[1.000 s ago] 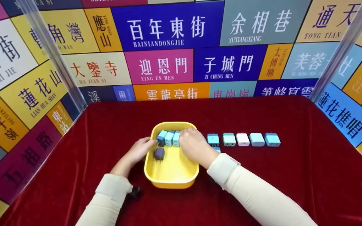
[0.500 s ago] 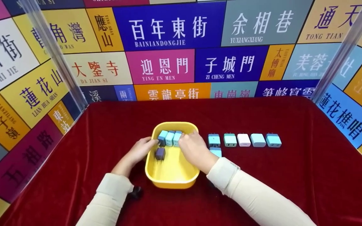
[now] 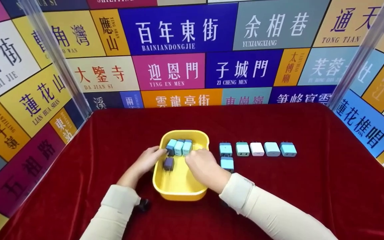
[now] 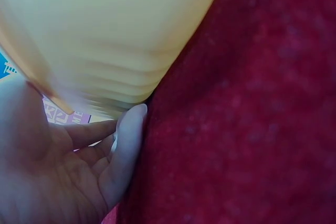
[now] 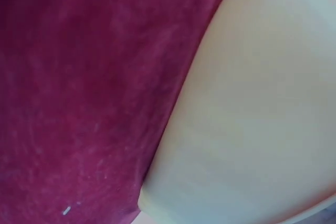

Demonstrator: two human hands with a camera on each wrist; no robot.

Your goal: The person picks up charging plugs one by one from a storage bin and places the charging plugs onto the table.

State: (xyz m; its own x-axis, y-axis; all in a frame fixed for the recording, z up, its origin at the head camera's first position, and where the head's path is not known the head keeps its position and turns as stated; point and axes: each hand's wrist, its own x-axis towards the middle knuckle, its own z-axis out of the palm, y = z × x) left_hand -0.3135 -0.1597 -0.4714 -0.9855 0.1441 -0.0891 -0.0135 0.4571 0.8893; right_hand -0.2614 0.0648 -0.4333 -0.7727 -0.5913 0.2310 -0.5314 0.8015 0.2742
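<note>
The left hand (image 3: 148, 161) holds the left wall of a yellow tub (image 3: 182, 193), which stands on the red-draped bench (image 3: 312, 186); its thumb is at the rim, and the left wrist view shows the fingers set against the outside of the wall. The right hand (image 3: 206, 168) reaches over the tub's right rim into the tub, its fingers bent and the fingertips hidden beneath the knuckles, so I cannot tell whether they hold anything. The right wrist view shows just the tub's outer wall and the red cloth, and does not settle it

Inside the tub, toward its far left corner, three blue adapters (image 3: 178, 147) sit side by side, and the right hand is just beside the rightmost of them. A dark purple adapter (image 3: 168, 163) lies nearer, by the left wall, its prongs toward the near end

To the right of the tub, a row of five adapters runs along the bench: a two-tone blue adapter (image 3: 225, 149), a green-backed adapter (image 3: 242, 149), a white adapter (image 3: 257, 149), a pale blue adapter (image 3: 272, 149) and a darker-backed blue adapter (image 3: 288, 149). One more light blue adapter (image 3: 227, 164) lies in front of the first. Sign panels (image 3: 168, 70) with Chinese lettering cover the walls behind
</note>
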